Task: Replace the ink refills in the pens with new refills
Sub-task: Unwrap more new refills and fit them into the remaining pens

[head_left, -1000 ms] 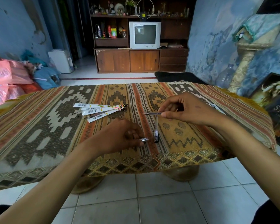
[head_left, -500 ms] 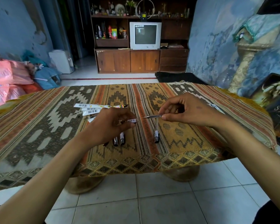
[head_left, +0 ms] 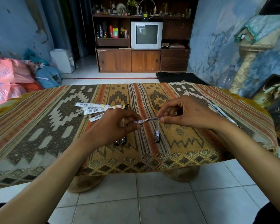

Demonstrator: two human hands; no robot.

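The left hand pinches a clear pen barrel, barcode-labelled, between curled thumb and fingers. The right hand pinches a thin refill at its far end between thumb and forefinger. Barrel and refill lie in one horizontal line above the table, ends meeting. Below them, a slim dark-capped pen lies on the woven, geometric-patterned tablecloth. Two more pens lie just beside each other under the left hand. Flat white refill packets with barcodes fan out behind the left hand.
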